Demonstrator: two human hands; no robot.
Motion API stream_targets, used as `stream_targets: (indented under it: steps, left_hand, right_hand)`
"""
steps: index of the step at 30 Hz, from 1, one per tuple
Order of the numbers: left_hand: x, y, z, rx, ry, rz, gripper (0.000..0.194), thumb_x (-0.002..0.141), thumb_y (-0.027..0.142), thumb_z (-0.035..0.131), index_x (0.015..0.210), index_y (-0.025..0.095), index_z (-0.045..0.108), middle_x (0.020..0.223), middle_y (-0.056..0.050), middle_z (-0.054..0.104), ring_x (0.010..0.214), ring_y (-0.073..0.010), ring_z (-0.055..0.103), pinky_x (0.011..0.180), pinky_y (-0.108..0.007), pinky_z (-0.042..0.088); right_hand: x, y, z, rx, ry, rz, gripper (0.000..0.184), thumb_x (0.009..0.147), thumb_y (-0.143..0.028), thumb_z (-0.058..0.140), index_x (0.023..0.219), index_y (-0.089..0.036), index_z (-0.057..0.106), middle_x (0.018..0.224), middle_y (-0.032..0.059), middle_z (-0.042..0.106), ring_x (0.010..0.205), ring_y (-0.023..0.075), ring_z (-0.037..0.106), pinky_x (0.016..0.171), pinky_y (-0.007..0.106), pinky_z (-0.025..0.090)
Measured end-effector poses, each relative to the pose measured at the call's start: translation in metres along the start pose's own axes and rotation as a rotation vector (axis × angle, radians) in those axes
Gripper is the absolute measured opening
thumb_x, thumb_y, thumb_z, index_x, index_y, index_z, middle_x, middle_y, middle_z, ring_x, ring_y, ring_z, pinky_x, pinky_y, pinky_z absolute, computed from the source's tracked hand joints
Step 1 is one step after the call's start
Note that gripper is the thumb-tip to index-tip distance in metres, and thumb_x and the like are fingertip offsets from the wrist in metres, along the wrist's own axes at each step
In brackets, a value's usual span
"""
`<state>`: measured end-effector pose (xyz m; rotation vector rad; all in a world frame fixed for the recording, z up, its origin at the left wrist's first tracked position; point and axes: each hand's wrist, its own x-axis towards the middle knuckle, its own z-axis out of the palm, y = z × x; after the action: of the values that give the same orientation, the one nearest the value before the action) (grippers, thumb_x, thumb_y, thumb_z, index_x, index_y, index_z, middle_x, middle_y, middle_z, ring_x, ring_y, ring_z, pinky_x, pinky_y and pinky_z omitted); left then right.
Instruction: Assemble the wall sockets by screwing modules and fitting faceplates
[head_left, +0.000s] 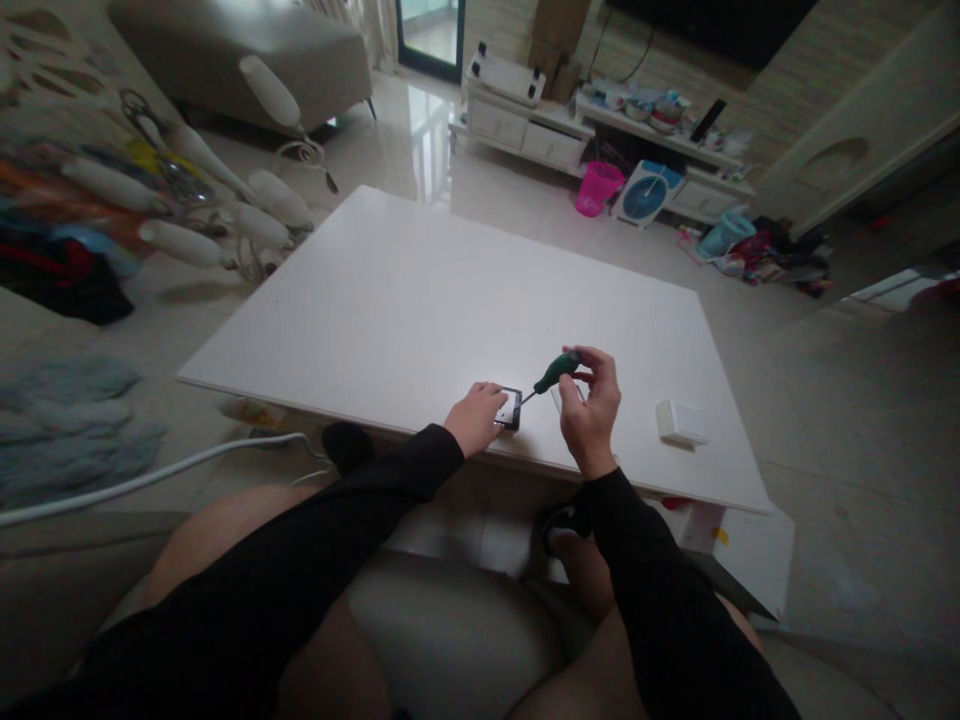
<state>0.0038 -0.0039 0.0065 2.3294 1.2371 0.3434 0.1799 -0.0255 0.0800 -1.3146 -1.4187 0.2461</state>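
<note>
The right hand (590, 412) pinched a green-handled screwdriver (556, 373), likely light and stiff, best gripped around its thick handle; its tip met a small dark-framed box (512, 412), probably rigid, clasped by the left hand (477, 416) on the tabletop (412, 300).

Your screwdriver handle (553, 374) is green, square piece (511, 411) black-rimmed, sleeves (646, 560) black, counter (442, 300) plain white, box (681, 423) white, basket (598, 189) pink.
</note>
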Motion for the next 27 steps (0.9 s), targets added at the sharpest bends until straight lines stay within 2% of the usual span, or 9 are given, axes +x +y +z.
stream_targets:
  steps: [5, 10, 16, 22, 27]
  left_hand:
    - [-0.0002, 0.0011, -0.0011, 0.004, -0.001, 0.004, 0.030, 0.087, 0.013, 0.066, 0.116, 0.016, 0.066, 0.140, -0.011, 0.062, 0.132, -0.0292, 0.051, 0.115, -0.041, 0.048]
    - [-0.0003, 0.0017, -0.0016, 0.001, -0.008, -0.001, 0.031, 0.085, 0.011, 0.067, 0.116, 0.016, 0.066, 0.139, -0.012, 0.062, 0.132, -0.0292, 0.051, 0.115, -0.041, 0.048]
    - [-0.0009, 0.0011, -0.0011, -0.001, -0.001, -0.002, 0.030, 0.086, 0.012, 0.067, 0.115, 0.017, 0.065, 0.140, -0.011, 0.061, 0.133, -0.0287, 0.050, 0.114, -0.041, 0.048]
    - [-0.0011, 0.0022, -0.0023, -0.001, -0.009, -0.011, 0.035, 0.084, 0.012, 0.068, 0.119, 0.017, 0.064, 0.141, -0.012, 0.061, 0.135, -0.0290, 0.049, 0.116, -0.042, 0.048]
    - [-0.0014, 0.0037, -0.0036, -0.006, -0.016, -0.015, 0.031, 0.087, 0.014, 0.067, 0.118, 0.016, 0.065, 0.143, -0.012, 0.060, 0.136, -0.0296, 0.049, 0.116, -0.042, 0.047]
  right_hand:
    - [0.0006, 0.0004, 0.0001, -0.067, 0.022, -0.015, 0.030, 0.084, -0.029, 0.075, 0.112, -0.027, 0.064, 0.108, 0.0023, 0.067, 0.097, 0.0202, 0.066, 0.076, 0.036, 0.057]
    - [0.0006, 0.0006, 0.0006, 0.006, 0.013, 0.015, 0.032, 0.088, -0.020, 0.063, 0.119, -0.027, 0.061, 0.115, 0.0047, 0.071, 0.103, 0.0204, 0.068, 0.079, 0.036, 0.057]
    - [0.0005, 0.0013, 0.0005, -0.071, 0.030, 0.000, 0.032, 0.084, -0.028, 0.074, 0.115, -0.028, 0.065, 0.110, 0.0029, 0.065, 0.098, 0.0198, 0.065, 0.074, 0.035, 0.057]
    - [-0.0006, 0.0019, 0.0008, -0.004, -0.001, 0.026, 0.037, 0.086, -0.019, 0.061, 0.122, -0.027, 0.062, 0.114, 0.0048, 0.070, 0.103, 0.0206, 0.068, 0.077, 0.036, 0.057]
    - [0.0003, 0.0020, 0.0018, -0.059, 0.013, 0.026, 0.037, 0.083, -0.030, 0.076, 0.117, -0.027, 0.064, 0.112, 0.0030, 0.065, 0.097, 0.0194, 0.065, 0.072, 0.034, 0.057]
